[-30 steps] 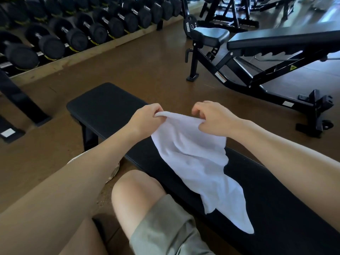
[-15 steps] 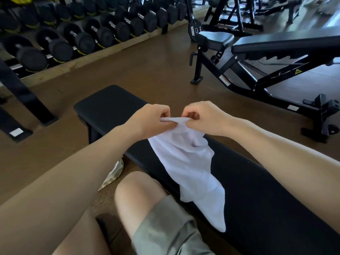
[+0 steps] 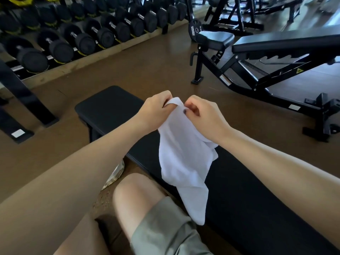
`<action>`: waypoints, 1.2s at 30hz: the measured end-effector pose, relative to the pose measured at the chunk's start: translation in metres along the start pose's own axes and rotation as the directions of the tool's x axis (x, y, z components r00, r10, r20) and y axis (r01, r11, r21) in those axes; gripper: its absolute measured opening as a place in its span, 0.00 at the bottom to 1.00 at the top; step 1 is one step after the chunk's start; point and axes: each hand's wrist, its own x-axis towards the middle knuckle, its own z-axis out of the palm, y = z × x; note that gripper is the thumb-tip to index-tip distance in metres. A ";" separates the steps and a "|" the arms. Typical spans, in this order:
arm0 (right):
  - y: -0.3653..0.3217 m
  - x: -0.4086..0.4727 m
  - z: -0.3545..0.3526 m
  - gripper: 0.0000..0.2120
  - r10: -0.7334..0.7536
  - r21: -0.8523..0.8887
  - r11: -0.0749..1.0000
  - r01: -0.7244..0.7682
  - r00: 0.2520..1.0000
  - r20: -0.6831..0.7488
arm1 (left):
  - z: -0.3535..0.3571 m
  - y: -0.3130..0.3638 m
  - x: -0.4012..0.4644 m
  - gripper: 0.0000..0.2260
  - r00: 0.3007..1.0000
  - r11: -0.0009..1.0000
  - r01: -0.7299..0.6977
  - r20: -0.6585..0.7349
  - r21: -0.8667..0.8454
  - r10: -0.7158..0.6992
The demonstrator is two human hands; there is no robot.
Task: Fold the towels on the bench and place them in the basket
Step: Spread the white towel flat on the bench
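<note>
Gym floor, brown; rack of black dumbbells (image 3: 60, 46) to my left, an adjustable black incline bench (image 3: 276, 45) ahead. I sit at a flat black padded bench (image 3: 110, 105). My left hand (image 3: 154, 111) and right hand (image 3: 204, 115) each pinch the top edge of a thin white cloth towel (image 3: 182, 159), close together. It hangs limp over the bench, lower end past the near edge. Judged light, soft, not slippery. Best held at the corners. No basket in view.
</note>
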 end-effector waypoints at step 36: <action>-0.003 -0.077 -0.049 0.16 0.109 -0.441 0.897 -0.016 0.976 0.187 | -0.031 -0.067 0.038 0.18 0.950 0.336 -0.166 0.058 0.927 0.308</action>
